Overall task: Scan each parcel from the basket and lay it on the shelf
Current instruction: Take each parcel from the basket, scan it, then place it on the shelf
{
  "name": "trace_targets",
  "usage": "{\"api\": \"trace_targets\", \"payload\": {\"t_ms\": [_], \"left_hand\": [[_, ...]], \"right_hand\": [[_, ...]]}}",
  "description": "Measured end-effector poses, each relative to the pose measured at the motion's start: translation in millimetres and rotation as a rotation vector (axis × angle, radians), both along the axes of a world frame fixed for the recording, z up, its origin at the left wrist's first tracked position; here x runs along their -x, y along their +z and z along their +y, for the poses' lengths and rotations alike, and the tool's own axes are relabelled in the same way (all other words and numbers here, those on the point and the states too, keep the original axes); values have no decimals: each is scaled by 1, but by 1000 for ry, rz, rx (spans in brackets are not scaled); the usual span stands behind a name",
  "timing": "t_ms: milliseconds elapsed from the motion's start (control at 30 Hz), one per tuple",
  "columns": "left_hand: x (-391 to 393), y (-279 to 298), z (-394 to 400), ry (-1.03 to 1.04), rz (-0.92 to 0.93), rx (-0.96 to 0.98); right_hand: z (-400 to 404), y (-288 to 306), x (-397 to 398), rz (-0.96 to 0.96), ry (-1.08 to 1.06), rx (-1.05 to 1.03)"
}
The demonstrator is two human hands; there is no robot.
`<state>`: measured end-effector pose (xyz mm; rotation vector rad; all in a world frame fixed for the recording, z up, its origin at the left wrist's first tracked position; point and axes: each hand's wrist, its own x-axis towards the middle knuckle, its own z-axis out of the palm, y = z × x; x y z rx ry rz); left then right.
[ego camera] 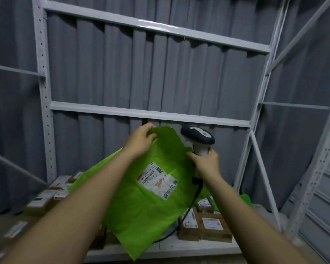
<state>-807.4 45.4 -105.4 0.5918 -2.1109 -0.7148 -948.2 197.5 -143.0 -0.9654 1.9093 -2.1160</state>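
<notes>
You are partway through, by the look of it: several cardboard boxes (208,228) already lie on the lowest shelf (179,248), with more small boxes (51,195) at its left end, while the green parcel (141,197) is in the air in front of that shelf, above the boxes and not yet laid down. Your left hand (141,141) grips its top edge, fingers curled round the bunched film; your right hand (208,164) is closed round the handle of the scanner (197,137), and its fingertips touch the parcel's right edge. Whether this parcel has been read I cannot tell; the scanner's head points away over the parcel's top, so the scan may be yet to come. The basket is out of view, so what remains there is unknown. The parcel is a soft, thin plastic mailer, creased and limp, likely to sag and slide; its white label (157,181) is flat paper with barcodes. The boxes are stiff brown card with taped labels. The shelving is painted white metal with punched uprights, and pleated grey curtain (122,77) hangs behind it
</notes>
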Motion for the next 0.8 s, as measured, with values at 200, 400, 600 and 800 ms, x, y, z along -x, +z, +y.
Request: {"api": "trace_targets", "payload": {"t_ms": [200, 400, 600, 800], "left_hand": [[-30, -39, -21, 267, -21, -40], [-57, -82, -43, 284, -28, -160], [-55, -53, -36, 422, -63, 0], [-50, -31, -40, 442, -174, 91]], "right_hand": [[-22, -8, -1, -83, -45, 2], [-30, -14, -7, -116, -46, -17], [-22, -28, -6, -139, -11, -55], [-3, -70, -16, -20, -107, -126]]}}
